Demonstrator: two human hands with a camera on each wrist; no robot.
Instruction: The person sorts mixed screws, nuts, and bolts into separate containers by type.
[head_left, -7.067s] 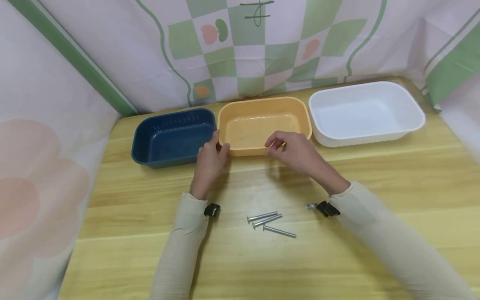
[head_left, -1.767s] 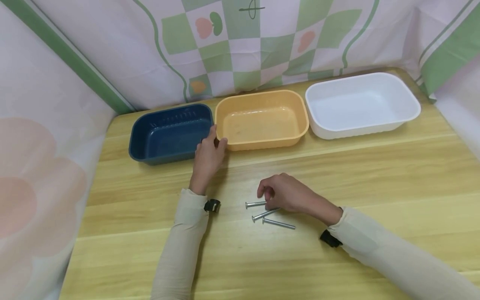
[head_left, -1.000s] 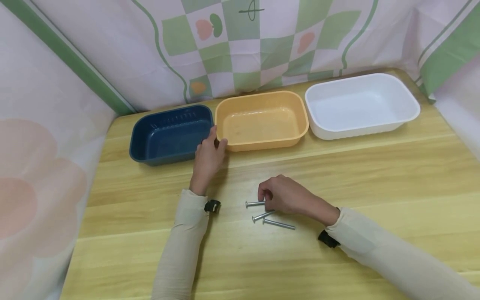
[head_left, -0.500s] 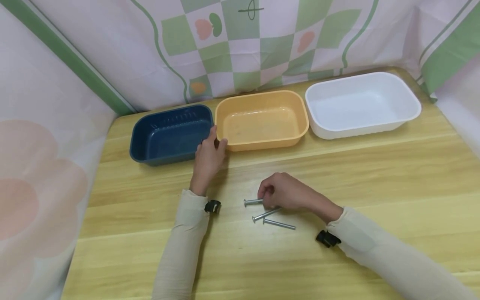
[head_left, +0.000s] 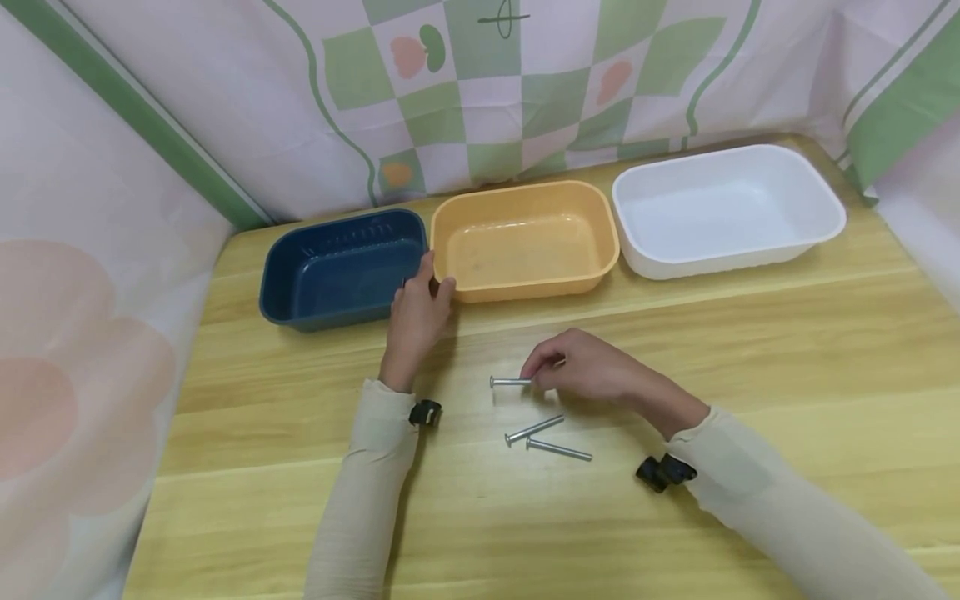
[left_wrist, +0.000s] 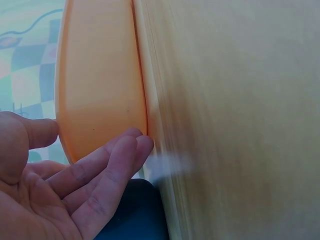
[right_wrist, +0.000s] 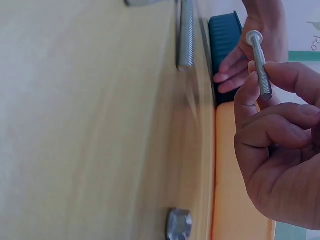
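My right hand (head_left: pixel 592 367) pinches a silver bolt (head_left: pixel 510 382) between thumb and fingers, just above the table. In the right wrist view this bolt (right_wrist: pixel 259 65) shows its round head and threaded shank. Two more bolts (head_left: pixel 558 450) lie on the table below that hand. My left hand (head_left: pixel 417 321) rests at the front left corner of the yellow bin (head_left: pixel 525 290). In the left wrist view, its thumb touches the bin's rim and its fingers lie fairly straight along the bin's side.
A dark blue bin (head_left: pixel 341 321) stands left of the yellow one, a white bin (head_left: pixel 720 262) right of it. Patterned cloth (head_left: pixel 487 108) hangs behind. A small shiny metal piece (right_wrist: pixel 179 224), kind unclear, shows low in the right wrist view.
Earlier my right hand was at the yellow bin's front rim, then came down to the bolts. It has now picked one up and moved it slightly toward the bins. My left hand stays put.
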